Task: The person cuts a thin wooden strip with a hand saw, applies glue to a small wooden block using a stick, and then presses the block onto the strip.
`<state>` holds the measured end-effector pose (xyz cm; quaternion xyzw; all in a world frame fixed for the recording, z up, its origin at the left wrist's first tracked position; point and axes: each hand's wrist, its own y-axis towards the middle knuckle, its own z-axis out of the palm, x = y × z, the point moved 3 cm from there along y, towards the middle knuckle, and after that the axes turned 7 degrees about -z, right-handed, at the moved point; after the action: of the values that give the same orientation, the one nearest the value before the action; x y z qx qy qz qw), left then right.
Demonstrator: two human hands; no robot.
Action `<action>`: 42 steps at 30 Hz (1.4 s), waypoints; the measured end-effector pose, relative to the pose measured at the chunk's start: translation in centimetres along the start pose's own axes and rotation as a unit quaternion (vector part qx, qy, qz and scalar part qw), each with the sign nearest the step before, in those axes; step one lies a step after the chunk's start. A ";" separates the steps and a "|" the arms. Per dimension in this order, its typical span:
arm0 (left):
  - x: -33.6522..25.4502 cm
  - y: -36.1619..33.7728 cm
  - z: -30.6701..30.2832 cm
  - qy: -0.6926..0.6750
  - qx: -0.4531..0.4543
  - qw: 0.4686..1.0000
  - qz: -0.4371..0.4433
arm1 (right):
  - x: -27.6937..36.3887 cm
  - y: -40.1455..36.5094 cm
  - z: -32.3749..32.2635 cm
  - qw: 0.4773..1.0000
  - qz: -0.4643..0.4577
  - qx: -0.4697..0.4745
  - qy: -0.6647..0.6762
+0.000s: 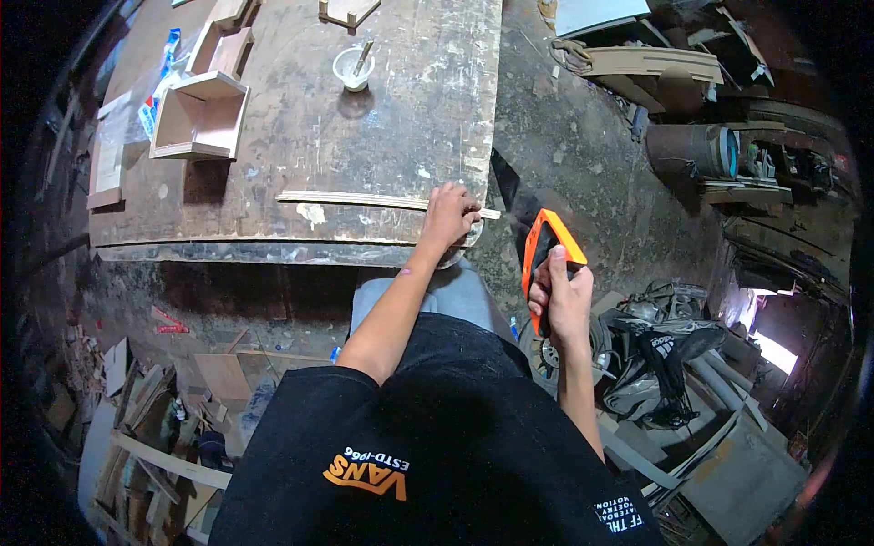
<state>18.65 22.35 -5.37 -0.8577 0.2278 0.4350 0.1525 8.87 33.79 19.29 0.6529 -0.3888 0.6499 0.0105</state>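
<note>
My left hand (448,217) lies over the right end of thin pale wooden strips (350,197), with its fingers curled around them. The strips lie flat along the near edge of the worktable (273,223), and their tip pokes out past my fingers at the table's right corner. In my right hand (563,293) is a handsaw (563,238), its orange handle gripped with the thumb along it. The dark blade points up and away, just right of the table's side, near the strips' end.
Open wooden boxes (202,118) stand at the table's left, beside plastic packaging (164,86). A white cup (353,69) with a stick in it sits farther back. Wood scraps (150,409) lie on the floor at left, and a motorbike (651,355) is close by on the right.
</note>
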 end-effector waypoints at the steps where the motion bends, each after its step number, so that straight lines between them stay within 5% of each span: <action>1: 0.0 0.0 -0.1 0.001 -0.003 1.000 0.002 | -0.2 -0.1 0.2 1.000 0.009 0.001 0.004; 27: -0.6 -0.2 -0.2 0.012 -0.029 0.999 -0.014 | 0.0 0.7 3.3 0.995 0.017 0.012 -0.097; 35: 0.2 0.1 0.6 -0.004 -0.015 1.000 -0.006 | 1.1 0.3 4.5 0.984 0.151 0.044 0.085; 39: 0.5 0.3 0.9 -0.016 -0.008 1.000 0.000 | 1.3 0.9 2.7 0.985 0.129 0.034 0.107; 42: 0.2 0.3 1.0 0.006 -0.014 1.000 -0.023 | 0.4 0.3 1.7 0.996 0.073 0.025 -0.040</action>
<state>17.95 22.45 -6.12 -0.8673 0.2026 0.4296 0.1491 10.04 32.50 19.27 0.6485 -0.4194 0.6315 -0.0692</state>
